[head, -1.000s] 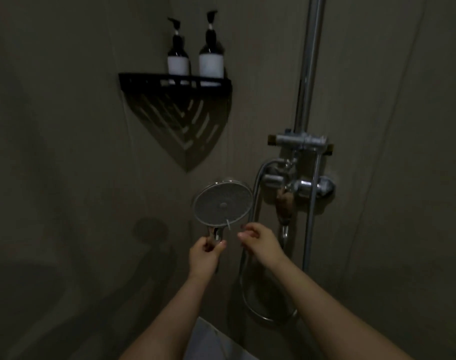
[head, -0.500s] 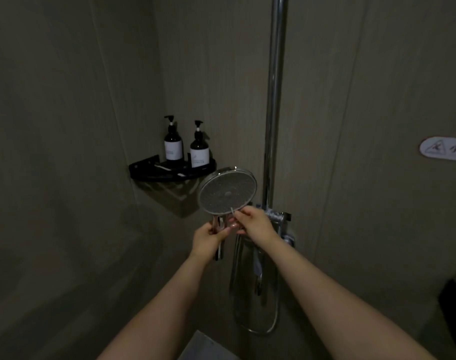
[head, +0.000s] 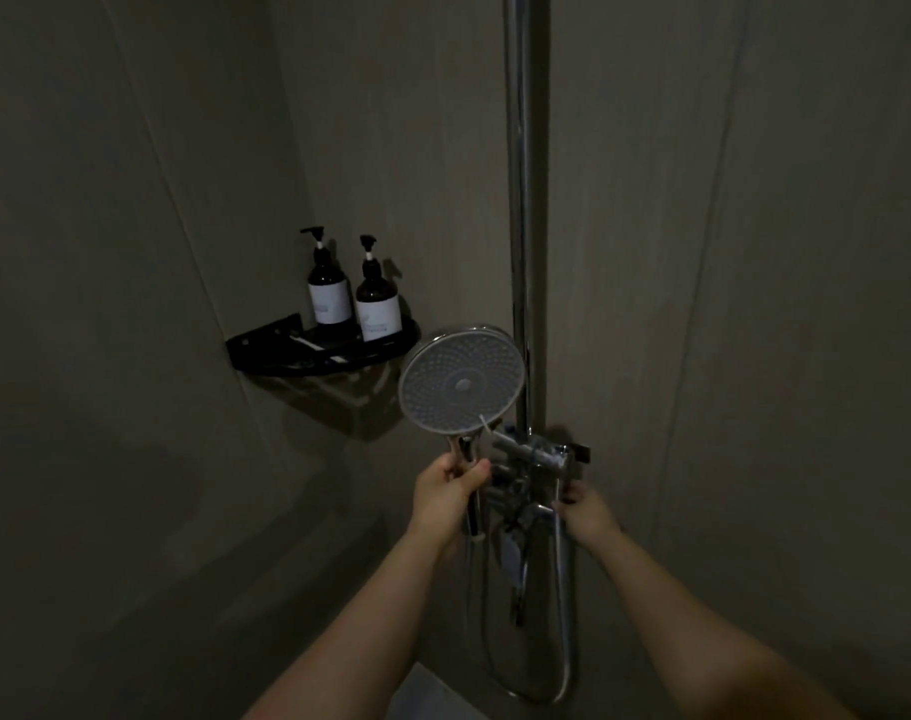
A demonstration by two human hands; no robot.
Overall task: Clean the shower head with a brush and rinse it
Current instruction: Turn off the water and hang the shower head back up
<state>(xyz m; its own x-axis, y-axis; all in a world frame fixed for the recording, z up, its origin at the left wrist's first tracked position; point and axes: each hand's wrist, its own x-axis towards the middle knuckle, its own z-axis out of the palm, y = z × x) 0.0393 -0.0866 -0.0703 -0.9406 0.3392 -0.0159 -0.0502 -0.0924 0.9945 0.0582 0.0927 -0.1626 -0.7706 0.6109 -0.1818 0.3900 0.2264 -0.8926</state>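
We look from a single head-worn, wide-angle camera, facing forward and slightly down into a dim shower corner. Both forearms reach in from the bottom edge, with the left hand (head: pixel 445 493) and right hand (head: pixel 588 514) close below centre. The chrome riser pipe (head: pixel 521 200) runs up past the top edge.

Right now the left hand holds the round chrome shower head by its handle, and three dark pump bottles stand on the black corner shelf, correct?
Not quite: the head view shows two dark pump bottles, not three, on the black corner shelf. The left hand does hold the round chrome shower head by its handle.
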